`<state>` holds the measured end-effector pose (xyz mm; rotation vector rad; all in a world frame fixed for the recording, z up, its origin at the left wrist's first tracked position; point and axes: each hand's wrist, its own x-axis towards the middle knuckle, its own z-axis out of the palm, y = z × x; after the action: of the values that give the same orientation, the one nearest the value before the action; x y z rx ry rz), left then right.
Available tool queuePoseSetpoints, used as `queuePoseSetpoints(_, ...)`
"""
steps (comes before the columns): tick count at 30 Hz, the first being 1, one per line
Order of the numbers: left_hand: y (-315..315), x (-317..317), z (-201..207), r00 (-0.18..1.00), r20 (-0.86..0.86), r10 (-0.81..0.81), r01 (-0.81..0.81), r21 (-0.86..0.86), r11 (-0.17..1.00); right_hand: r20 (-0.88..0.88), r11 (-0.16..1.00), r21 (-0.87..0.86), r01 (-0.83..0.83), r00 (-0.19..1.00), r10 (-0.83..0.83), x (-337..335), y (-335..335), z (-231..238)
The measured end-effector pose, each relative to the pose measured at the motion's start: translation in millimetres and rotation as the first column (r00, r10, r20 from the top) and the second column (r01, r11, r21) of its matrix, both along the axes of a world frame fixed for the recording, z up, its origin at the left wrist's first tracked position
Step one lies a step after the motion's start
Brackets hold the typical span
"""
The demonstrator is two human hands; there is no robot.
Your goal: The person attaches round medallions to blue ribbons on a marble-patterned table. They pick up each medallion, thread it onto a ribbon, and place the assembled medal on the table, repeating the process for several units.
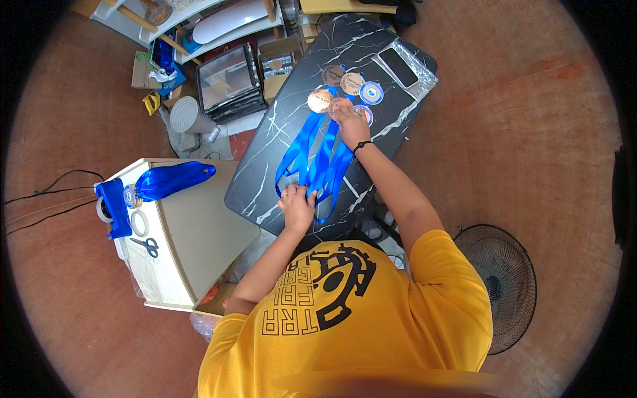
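Several round medals lie in two rows on a black marble-patterned table (265, 179). In the back row are a dark bronze medal (333, 75), a gold medal (352, 83) and a blue-and-white medal (371, 93). The front row has a copper medal (320, 101) at its left. My right hand (353, 129) has its fingers down on another copper medal (339, 106), partly covering it and a blue-rimmed medal beside it. Blue ribbons (305, 142) run from the medals toward me. At their near ends my left hand (298, 208) closes its fingers on a blue ribbon.
A phone (398, 67) rests on clear plastic packaging at the table's far right. On a white cabinet (212, 225) at left are bundled blue-ribbon medals (172, 181), a tape roll (139, 223) and scissors (146, 246). A black fan (497, 288) stands at right.
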<state>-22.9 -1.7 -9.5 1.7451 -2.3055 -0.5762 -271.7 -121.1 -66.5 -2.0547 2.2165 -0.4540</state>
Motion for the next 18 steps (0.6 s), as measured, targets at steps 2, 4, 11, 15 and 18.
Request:
queuePoseSetpoints(2, -1.8, 2.1, 7.4, 0.996, -0.076, 0.054, -0.049, 0.067, 0.997, -0.015, 1.000, 0.017, -0.013, 1.000, 0.013, -1.3, 0.5, 0.0)
queuePoseSetpoints(4, -7.2, 6.4, 15.1, 0.978, -0.154, 0.137, -0.100, 0.230, 0.968, -0.045, 0.999, 0.020, -0.025, 0.999, 0.026, -3.0, -0.4, 0.6)
queuePoseSetpoints(11, -24.1, 15.0, 23.3, 0.970, -0.155, 0.190, -0.144, 0.268, 0.953, -0.045, 0.999, 0.049, -0.022, 0.999, 0.024, -4.1, -1.4, 1.9)
queuePoseSetpoints(15, -26.6, 21.3, 13.2, 0.966, -0.093, 0.241, -0.193, 0.360, 0.913, -0.045, 0.999, 0.031, -0.008, 0.999, 0.009, -2.3, -1.9, 0.7)
queuePoseSetpoints(18, -27.1, 24.8, -1.7, 0.963, -0.076, 0.257, -0.202, 0.426, 0.882, -0.044, 1.000, 0.007, -0.002, 0.999, 0.002, -0.8, -1.9, 0.3)
